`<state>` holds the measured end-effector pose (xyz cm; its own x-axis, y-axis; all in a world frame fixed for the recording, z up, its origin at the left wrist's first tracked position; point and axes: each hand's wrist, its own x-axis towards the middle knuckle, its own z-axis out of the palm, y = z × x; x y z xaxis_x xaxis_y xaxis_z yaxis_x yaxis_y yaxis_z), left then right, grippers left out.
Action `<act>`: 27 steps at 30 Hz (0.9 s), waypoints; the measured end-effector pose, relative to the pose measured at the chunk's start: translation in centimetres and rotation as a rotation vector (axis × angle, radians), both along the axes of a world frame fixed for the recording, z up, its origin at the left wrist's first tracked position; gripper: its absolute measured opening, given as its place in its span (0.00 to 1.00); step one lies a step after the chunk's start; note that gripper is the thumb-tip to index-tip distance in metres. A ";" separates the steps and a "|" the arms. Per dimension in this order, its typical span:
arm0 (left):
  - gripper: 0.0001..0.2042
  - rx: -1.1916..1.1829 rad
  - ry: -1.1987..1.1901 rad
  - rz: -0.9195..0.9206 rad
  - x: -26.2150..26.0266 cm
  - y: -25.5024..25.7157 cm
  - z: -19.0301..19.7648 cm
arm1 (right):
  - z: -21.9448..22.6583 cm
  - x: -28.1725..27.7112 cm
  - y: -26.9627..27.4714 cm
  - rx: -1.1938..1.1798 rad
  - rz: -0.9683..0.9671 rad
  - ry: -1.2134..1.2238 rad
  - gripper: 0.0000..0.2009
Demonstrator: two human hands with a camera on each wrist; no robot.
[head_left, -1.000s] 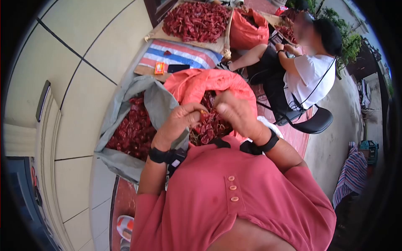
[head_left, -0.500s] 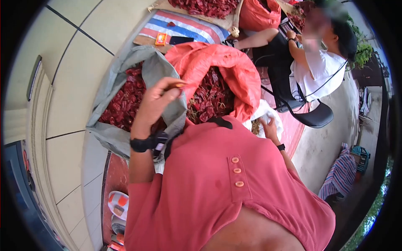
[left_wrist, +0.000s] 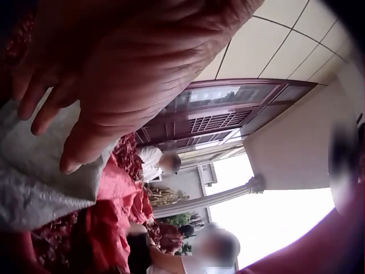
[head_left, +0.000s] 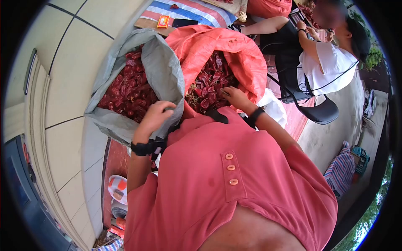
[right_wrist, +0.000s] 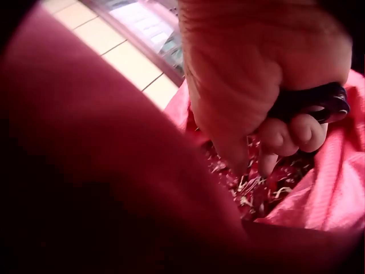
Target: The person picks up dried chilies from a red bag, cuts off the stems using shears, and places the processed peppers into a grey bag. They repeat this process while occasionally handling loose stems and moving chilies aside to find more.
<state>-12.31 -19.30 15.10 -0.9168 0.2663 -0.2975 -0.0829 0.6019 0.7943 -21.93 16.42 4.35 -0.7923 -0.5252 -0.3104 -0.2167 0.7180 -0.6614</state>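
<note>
My left hand hovers over the near right side of the grey sack, its fingers loose and apart with nothing between them. Dried red chillies fill that sack. Inside the mouth of the red sack, my right hand reaches its fingertips down to more dried chillies. The right wrist view shows its lower fingers curled round a dark looped handle, while thumb and forefinger point down among chillies and pale stems. The far end of that handle is hidden by the palm.
A white sack stands right of the red one. Beyond lie a striped sheet, a phone and a small orange-red box. A seated person in a white top is at the right, by a black chair.
My left hand carried a chilli leftward from the red sack and let it go. The right hand left the other hand, dipped to the white sack, then came back into the red sack.
</note>
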 end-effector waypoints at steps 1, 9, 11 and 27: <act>0.16 -0.002 -0.043 -0.033 0.4 0.8 -0.6 | -1.0 -0.6 -1.3 0.060 0.066 0.051 0.15; 0.15 0.254 -0.305 0.172 3.8 2.6 2.7 | -5.8 -0.7 -6.0 0.101 -0.075 -0.075 0.16; 0.13 0.268 -0.235 0.290 4.3 2.4 3.5 | -6.0 -0.3 -5.1 0.038 -0.133 -0.183 0.17; 0.29 -0.195 0.786 -0.006 -6.1 10.9 4.0 | 15.4 -1.7 -6.1 -0.751 -0.587 -0.973 0.07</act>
